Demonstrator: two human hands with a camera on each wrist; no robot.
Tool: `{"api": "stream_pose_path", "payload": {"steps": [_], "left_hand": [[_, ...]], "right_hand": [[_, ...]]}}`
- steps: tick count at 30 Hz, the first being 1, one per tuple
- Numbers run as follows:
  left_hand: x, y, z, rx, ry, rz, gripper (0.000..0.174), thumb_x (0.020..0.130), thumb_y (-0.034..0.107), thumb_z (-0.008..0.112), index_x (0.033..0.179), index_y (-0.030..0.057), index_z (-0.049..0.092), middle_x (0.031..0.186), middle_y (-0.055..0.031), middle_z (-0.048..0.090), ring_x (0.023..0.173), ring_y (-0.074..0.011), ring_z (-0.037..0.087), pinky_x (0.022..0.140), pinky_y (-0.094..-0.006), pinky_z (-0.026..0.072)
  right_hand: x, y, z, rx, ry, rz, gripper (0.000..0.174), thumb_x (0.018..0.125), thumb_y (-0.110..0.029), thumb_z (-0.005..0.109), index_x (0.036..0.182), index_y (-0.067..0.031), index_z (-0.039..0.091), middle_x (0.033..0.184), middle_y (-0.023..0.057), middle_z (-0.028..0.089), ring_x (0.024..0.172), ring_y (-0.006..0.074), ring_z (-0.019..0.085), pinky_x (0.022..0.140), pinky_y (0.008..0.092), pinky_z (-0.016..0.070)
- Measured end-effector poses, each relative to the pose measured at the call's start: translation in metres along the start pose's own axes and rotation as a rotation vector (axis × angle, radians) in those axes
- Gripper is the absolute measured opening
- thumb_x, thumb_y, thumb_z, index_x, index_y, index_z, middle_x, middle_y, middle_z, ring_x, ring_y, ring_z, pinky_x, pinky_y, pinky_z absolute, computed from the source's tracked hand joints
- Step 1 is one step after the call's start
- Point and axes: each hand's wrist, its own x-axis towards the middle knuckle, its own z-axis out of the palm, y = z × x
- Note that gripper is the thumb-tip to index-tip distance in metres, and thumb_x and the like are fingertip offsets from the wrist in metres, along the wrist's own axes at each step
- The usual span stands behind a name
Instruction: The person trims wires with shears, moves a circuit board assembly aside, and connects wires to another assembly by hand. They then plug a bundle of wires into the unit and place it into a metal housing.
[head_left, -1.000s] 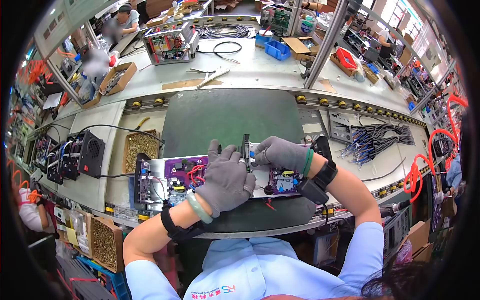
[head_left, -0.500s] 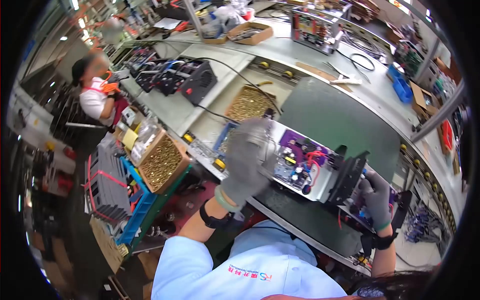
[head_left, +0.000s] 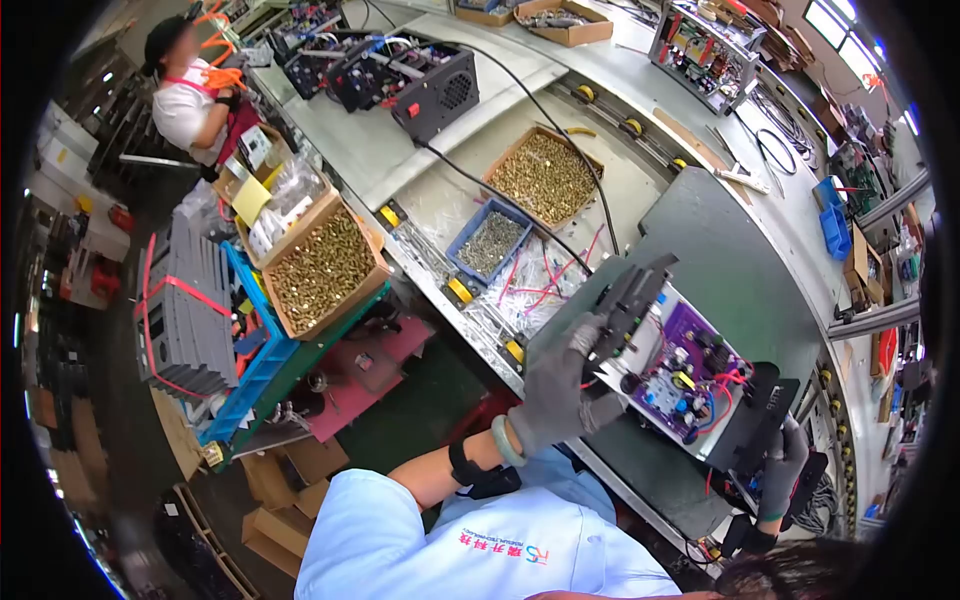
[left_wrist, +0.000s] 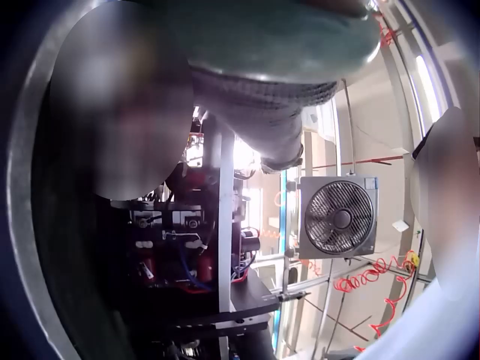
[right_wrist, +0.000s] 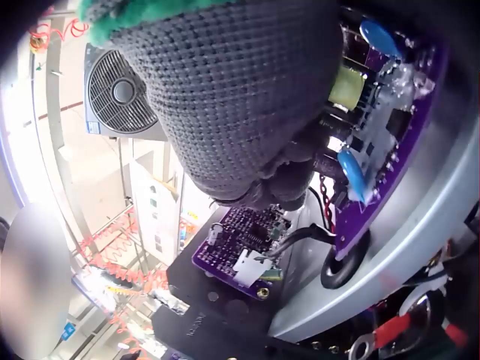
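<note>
Left hand [head_left: 553,392], right hand [head_left: 783,462] clasping chassis [head_left: 672,385] ends, head view, fan [left_wrist: 337,217], wrist views only

Metal chassis [head_left: 655,392], purple circuit board [head_left: 700,352], black end panels [head_left: 632,298], seemingly tilted

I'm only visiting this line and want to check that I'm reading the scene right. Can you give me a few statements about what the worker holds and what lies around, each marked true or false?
1. The left hand and the right hand both wear grey gloves. True.
2. The circuit board in the metal unit is green. False: it is purple.
3. The unit lies untouched on the green mat. False: both hands grip it at its black end panels.
4. A blue bin of grey screws stands on the bench. True.
</note>
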Motion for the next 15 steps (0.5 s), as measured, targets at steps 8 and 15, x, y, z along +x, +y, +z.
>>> {"api": "stream_pose_path", "payload": {"steps": [8,15], "left_hand": [[-0.031,0.015,0.016,-0.225,-0.200,-0.054,0.096,0.086,0.059,0.067,0.152,-0.0031,0.035,0.148,-0.0342,0.040,0.131,-0.0502,0.049,0.105,-0.0506,0.0454],[-0.031,0.010,0.027,-0.503,-0.305,0.011,0.076,0.082,0.029,0.074,0.145,-0.0033,0.046,0.139,-0.0328,0.052,0.124,-0.0442,0.058,0.100,-0.0464,0.0510]], "right_hand": [[-0.025,0.051,-0.031,-0.207,0.128,-0.060,0.028,0.090,-0.001,0.061,0.117,0.0059,0.065,0.111,0.0090,0.070,0.098,0.0154,0.063,0.089,0.0304,0.0499],[-0.047,0.076,-0.049,-0.235,0.257,0.024,0.026,0.081,-0.003,0.072,0.106,0.0033,0.066,0.104,0.0058,0.069,0.091,0.0123,0.061,0.082,0.0277,0.0500]]}}
